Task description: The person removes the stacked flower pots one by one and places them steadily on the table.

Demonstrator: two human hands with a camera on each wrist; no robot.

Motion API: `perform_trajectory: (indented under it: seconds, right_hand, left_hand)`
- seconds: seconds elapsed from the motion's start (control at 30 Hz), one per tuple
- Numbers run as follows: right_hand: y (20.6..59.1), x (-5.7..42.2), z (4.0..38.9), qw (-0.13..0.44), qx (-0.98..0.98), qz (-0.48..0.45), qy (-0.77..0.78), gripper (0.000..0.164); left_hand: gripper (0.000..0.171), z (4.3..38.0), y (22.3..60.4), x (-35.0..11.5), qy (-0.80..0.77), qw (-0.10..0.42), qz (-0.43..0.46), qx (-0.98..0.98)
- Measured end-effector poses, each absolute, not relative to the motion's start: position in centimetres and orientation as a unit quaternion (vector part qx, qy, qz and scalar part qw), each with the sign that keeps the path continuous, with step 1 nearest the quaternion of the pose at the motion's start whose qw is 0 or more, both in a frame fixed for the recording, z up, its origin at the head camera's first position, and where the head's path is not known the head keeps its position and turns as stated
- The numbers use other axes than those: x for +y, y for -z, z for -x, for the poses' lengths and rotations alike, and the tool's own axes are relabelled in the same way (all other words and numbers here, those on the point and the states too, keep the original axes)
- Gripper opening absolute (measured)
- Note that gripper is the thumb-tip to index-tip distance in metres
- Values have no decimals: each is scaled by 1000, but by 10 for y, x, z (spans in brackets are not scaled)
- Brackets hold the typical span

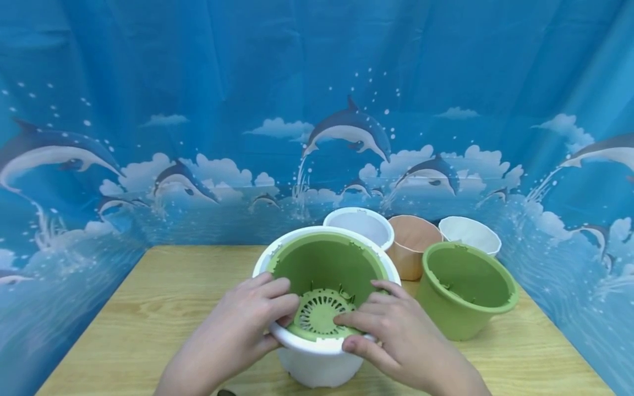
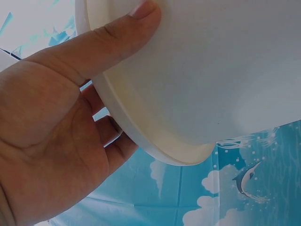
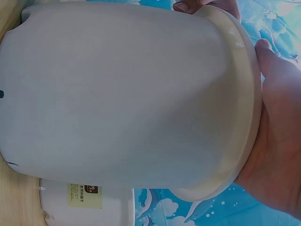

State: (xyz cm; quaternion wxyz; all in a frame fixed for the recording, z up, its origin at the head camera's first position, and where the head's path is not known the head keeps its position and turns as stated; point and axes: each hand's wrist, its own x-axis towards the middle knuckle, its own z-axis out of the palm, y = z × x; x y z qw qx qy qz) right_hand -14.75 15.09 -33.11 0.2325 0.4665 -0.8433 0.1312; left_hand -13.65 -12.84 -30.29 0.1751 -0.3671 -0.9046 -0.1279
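Note:
A white flowerpot [image 1: 322, 366] stands tilted toward me at the front of the table, with a green inner pot [image 1: 327, 258] nested inside it. The green slotted base [image 1: 322, 313] shows at the bottom. My left hand [image 1: 262, 311] grips the rim at the near left; in the left wrist view its thumb [image 2: 117, 40] lies along the outside wall and its fingers go over the rim. On the near right, my right hand [image 1: 391, 330] holds the rim, thumb at the front edge and fingers reaching over into the green pot.
Right of my right hand stands another green pot [image 1: 460, 324]. Behind are a white pot [image 1: 366, 212], an orange-brown pot [image 1: 408, 264] and a second white pot [image 1: 490, 234]. The wooden table [image 1: 163, 308] ends at a dolphin-print curtain [image 1: 238, 137]. A small dark object [image 1: 226, 392] lies at the front edge.

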Motion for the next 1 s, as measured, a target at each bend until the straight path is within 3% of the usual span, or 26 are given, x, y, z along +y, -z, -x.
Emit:
perform_trajectory:
  seconds: [0.4,1.0]
  right_hand:
    - [332,150,148,234,-846,-458,-138,24]
    - [331,148,147,228,-842,-460,-165,24]
  left_hand:
    - [41,136,302,-131,138,179,377,-898]
    - [33,129,293,-142,165,142,371,-903]
